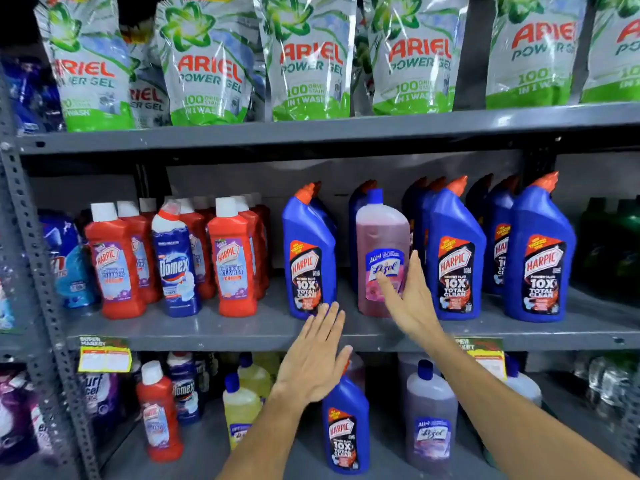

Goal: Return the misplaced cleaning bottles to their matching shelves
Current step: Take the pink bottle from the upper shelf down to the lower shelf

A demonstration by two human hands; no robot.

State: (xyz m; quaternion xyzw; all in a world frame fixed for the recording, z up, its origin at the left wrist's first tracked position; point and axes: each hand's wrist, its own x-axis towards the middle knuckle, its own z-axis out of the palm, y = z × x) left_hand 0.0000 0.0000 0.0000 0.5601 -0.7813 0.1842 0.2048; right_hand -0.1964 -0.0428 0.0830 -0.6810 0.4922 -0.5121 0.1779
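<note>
A pink Lizol bottle stands on the middle shelf among blue Harpic bottles. My right hand is open, its fingers touching the Lizol bottle's right side. My left hand is open and flat in front of the shelf edge, just below the leftmost blue Harpic. A blue-and-white Domex bottle stands among red Harpic bathroom cleaner bottles. On the lower shelf stand a red Harpic, a blue Harpic, a purple Lizol and yellow bottles.
Ariel Power Gel pouches fill the top shelf. A perforated grey upright rises at the left. Dark green bottles stand at the far right. Yellow price tags hang on the shelf edge. Detergent packs sit at the far left.
</note>
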